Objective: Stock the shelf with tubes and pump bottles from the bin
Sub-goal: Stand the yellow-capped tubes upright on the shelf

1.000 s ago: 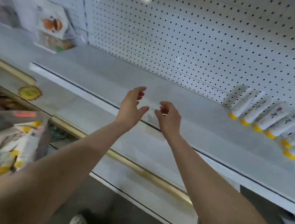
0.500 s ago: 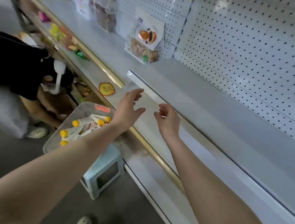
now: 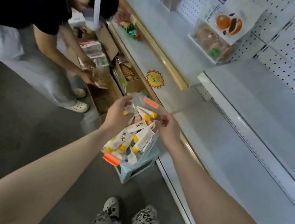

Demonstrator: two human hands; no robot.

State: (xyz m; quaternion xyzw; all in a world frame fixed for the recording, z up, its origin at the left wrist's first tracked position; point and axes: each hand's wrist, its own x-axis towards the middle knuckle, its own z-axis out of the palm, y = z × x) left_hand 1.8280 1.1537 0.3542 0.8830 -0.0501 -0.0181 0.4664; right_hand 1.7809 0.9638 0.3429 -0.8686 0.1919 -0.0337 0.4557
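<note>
At far left, cardboard boxes (image 3: 100,90) are being worked through by another person (image 3: 28,5), well apart from the task. Nearer the middle, the left hand (image 3: 118,115) is held above the far end of the bin (image 3: 152,142). Its fingers are loosely spread and nothing is gripped, evidently so that a tube can be reached. The clear-walled bin is set on a pale blue stool (image 3: 138,169) just beside the lower shelving, presumably so that the stock is raised within easy reach. White tubes (image 3: 135,139) with yellow caps are heaped in it at mixed angles; no pump bottle can be made out. The right hand (image 3: 169,131) is held at the bin's right rim with its fingers curled inward; whether a tube or the rim is pinched cannot be told. To the right, the shelf (image 3: 266,121) to be stocked is seen, with a snack packet (image 3: 220,34) stood against the pegboard farther along. A pick from the bin is judged to be the step in hand.
</note>
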